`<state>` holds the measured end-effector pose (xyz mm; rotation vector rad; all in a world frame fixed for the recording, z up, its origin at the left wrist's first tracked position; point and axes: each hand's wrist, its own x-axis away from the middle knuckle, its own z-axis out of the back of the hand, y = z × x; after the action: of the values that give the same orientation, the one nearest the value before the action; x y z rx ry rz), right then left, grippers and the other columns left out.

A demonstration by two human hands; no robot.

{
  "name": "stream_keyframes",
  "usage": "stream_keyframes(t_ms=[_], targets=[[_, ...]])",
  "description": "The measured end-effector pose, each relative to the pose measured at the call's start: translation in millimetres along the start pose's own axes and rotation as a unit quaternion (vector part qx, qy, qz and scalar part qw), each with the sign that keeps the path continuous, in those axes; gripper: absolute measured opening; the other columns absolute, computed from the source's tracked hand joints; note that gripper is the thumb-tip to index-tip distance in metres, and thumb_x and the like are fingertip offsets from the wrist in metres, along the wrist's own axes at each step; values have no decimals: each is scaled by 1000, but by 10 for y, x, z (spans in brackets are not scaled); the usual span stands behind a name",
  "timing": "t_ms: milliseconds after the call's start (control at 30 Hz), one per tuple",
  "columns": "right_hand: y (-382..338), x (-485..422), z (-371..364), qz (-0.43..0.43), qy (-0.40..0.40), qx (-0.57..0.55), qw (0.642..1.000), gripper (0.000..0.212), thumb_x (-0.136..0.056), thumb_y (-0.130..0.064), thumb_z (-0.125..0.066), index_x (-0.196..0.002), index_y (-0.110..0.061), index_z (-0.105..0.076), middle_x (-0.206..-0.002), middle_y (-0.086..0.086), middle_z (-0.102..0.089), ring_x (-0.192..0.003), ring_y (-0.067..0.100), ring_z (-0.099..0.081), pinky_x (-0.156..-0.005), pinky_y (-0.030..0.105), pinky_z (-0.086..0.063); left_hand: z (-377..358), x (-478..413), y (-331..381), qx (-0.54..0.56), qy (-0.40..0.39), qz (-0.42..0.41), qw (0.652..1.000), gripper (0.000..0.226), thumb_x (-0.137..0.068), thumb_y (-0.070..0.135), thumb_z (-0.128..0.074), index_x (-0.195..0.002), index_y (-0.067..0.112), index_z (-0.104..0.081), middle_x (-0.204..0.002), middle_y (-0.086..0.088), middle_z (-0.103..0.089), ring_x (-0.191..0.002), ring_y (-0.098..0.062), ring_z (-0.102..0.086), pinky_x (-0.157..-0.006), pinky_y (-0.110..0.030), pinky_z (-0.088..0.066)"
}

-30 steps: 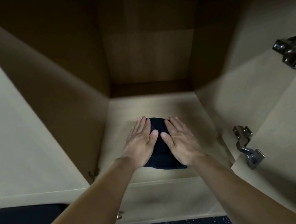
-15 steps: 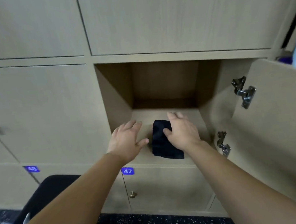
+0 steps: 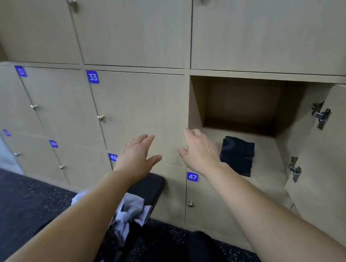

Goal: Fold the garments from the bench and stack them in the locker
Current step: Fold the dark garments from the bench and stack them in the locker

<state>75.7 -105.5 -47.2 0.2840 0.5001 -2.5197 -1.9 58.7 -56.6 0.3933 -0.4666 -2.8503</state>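
A folded dark navy garment (image 3: 238,155) lies flat on the floor of the open locker (image 3: 268,160), near its front edge. My right hand (image 3: 198,149) hovers just left of the locker opening, fingers straight, holding nothing and apart from the garment. In front of the closed door marked 33, my left hand (image 3: 136,155) is spread and empty. Below my left forearm a heap of grey, white and dark garments (image 3: 124,220) lies on the black bench (image 3: 151,188).
The locker's door (image 3: 336,175) swings open to the right, with two metal hinges on its inner face. Closed numbered lockers with small knobs fill the wall around it. Dark speckled floor (image 3: 12,207) spreads to the left and below.
Both hands have left the folded garment and drawn back out of the locker to the left. My view has pulled away and turned left, bringing the bench and its heap into sight.
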Motion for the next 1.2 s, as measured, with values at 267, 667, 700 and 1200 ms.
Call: stream_keyframes(t_ms=[267,667,700,1200], targets=[[-927,360,-565,89,-71,-24,993,45,-96,-33,-49,-136,-14,-39,-131,11,-49,-123,31,-44,-95,38,-38,162,803,-891,-29,0,81,996,66,-94,43,-59,-151,21,-32,-157,-1,-33,-140,-25,-37,-112,-41,-33],[-1603,502,-1517,183,-169,5,968,32,-98,-27,-40,-127,-15,-47,-123,6,-57,-113,27,-49,-82,35,-37,11,1511,-2233,-5,7,208,978,62,-94,33,-60,-148,14,-38,-150,-4,-43,-137,-25,-40,-109,-37,-36],[-1639,490,-1597,187,-177,12,966,32,-98,-27,-41,-127,-15,-47,-122,6,-58,-112,28,-49,-82,35,-37,-47,1533,-2340,-2,2,217,976,62,-94,32,-61,-148,14,-38,-150,-4,-43,-137,-25,-40,-110,-38,-36],[-2068,-97,-2770,162,-264,27,950,26,-99,-36,-46,-112,-14,-53,-122,5,-57,-121,22,-45,-93,33,-36,-1036,1145,-3226,49,-43,283,957,49,-94,41,-56,-137,18,-51,-137,-2,-55,-127,-24,-48,-103,-36,-38]])
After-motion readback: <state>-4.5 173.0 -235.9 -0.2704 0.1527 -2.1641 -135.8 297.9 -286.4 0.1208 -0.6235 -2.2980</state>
